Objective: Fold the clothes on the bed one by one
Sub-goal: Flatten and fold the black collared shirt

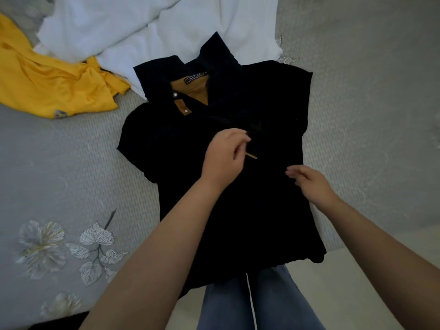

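Observation:
A black polo shirt (181, 148) with a brown-lined collar lies face up on the grey bed (59, 167), its hem hanging over the bed's near edge. My left hand (222, 156) hovers over the chest with fingers curled, pinching the lower end of the brown-edged button placket. My right hand (309, 182) lies lower right over the shirt's body, fingers loosely bent and holding nothing. The shirt's right side looks folded inward, so its right edge is straight.
A yellow garment (52, 84) lies crumpled at the left of the bed. A white garment (147, 27) is spread behind the black shirt's collar. My legs in blue jeans (250, 303) stand against the bed's near edge.

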`<action>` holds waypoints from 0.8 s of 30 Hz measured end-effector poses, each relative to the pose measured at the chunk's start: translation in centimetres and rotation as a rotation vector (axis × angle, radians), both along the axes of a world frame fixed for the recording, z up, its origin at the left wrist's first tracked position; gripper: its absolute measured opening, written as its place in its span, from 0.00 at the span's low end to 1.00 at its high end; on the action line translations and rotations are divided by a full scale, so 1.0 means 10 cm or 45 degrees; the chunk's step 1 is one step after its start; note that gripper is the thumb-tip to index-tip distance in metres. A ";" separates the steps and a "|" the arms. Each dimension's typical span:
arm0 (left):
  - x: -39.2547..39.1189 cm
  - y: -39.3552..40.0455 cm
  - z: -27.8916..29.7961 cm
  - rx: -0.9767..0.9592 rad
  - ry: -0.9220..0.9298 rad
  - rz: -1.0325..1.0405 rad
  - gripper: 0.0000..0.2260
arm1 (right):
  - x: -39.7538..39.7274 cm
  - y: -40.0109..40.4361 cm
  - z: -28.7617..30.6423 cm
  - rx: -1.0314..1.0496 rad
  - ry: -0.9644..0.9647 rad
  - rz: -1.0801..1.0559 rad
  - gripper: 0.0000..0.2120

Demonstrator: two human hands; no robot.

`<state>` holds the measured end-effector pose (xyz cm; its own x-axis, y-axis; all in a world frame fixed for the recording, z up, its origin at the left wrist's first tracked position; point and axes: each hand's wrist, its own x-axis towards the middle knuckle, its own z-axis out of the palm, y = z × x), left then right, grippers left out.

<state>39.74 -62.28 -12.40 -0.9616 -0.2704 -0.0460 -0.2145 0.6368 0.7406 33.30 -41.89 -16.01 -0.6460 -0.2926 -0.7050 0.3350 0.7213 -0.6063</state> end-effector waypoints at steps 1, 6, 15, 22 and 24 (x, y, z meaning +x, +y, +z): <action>0.07 -0.12 -0.05 -0.054 -0.060 0.134 0.08 | -0.02 0.00 0.01 -0.018 0.014 -0.133 0.14; 0.61 -0.84 -0.31 -0.230 -0.418 0.415 0.16 | -0.05 -0.21 -0.02 0.128 0.478 0.236 0.18; 0.64 -1.51 -0.62 -0.104 -0.755 0.467 0.24 | -0.32 -1.27 -0.09 0.502 0.779 0.816 0.21; 0.73 -1.68 -0.34 0.428 -0.806 0.153 0.26 | -0.97 -1.03 0.31 0.297 0.485 0.568 0.10; 0.74 -1.73 -0.27 0.627 -0.863 0.054 0.16 | -1.08 -0.97 0.37 0.276 0.271 0.538 0.16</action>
<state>47.16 -79.63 -15.09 -0.6725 -0.1037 -0.7328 -0.7300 0.2558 0.6338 22.53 -51.57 -12.33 -0.6384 -0.4209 -0.6445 -0.1272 0.8834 -0.4510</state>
